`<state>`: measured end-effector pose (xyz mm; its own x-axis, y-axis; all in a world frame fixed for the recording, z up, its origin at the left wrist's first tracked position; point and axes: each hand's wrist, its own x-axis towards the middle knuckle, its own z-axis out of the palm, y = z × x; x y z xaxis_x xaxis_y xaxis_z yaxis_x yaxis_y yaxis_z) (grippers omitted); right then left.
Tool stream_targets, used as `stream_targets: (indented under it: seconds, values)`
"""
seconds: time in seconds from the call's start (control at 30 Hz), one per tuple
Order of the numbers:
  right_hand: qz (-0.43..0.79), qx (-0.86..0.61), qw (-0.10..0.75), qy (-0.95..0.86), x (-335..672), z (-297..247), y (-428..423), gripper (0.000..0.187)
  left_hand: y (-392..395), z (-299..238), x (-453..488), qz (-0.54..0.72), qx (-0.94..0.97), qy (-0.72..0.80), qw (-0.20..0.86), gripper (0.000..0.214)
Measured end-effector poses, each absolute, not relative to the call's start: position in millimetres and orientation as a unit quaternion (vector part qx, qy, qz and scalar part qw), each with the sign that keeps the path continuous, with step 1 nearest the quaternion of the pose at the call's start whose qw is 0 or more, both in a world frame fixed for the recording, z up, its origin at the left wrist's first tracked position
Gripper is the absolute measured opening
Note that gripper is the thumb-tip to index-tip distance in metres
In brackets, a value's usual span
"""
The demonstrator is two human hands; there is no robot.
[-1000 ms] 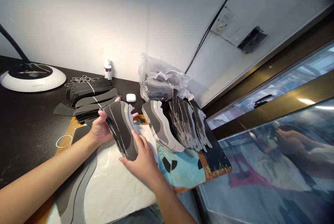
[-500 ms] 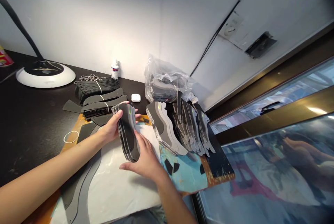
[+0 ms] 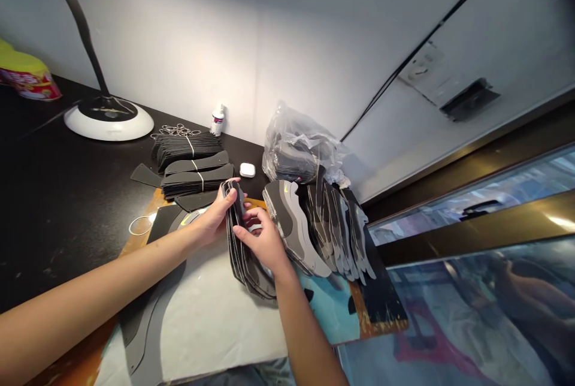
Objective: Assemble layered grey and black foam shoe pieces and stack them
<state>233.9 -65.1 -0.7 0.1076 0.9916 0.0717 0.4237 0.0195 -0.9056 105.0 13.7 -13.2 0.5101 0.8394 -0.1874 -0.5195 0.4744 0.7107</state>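
Note:
A stack of grey and black cut shoe-upper pieces (image 3: 245, 257) stands on edge on the white sheet (image 3: 211, 314). My left hand (image 3: 214, 218) grips its far end from the left, fingers curled over the top. From the right, my right hand (image 3: 265, 241) presses against the stack, thumb and fingers closed on its upper edge. Just right of my hands, more grey pieces (image 3: 299, 230) lie fanned out in a row.
Black bundles tied with rubber bands (image 3: 195, 167) lie behind my hands, with a small white case (image 3: 247, 169), a small bottle (image 3: 218, 120) and a clear plastic bag of pieces (image 3: 303, 149). A lamp base (image 3: 108, 119) stands far left. A loose rubber band (image 3: 140, 225) lies on the black table.
The stack has turned from lying tilted in my left hand to standing on edge on the sheet. My right hand has moved up from its lower end to its top edge.

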Motion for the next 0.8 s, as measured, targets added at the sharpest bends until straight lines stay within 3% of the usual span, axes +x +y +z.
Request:
stream_targets:
  seconds: [0.13,0.4,0.6,0.8]
  values:
    - [0.38,-0.595,0.448,-0.549,238.9,-4.2,-64.8,0.036,16.8,-20.6,102.7,0.407,0.292,0.263,0.824,0.097]
    - [0.368,-0.586,0.456,-0.56,239.9,-15.3,-63.8,0.048,18.0,-17.6,103.2,0.404,0.274,0.253,0.835,0.076]
    - [0.286,-0.62,0.42,-0.598,235.6,-15.2,-67.4,0.048,17.2,-13.9,103.8,0.401,0.286,0.263,0.829,0.077]
    - [0.305,-0.595,0.451,-0.591,241.8,-11.7,-68.2,0.041,18.4,-14.6,104.9,0.398,0.276,0.28,0.829,0.07]
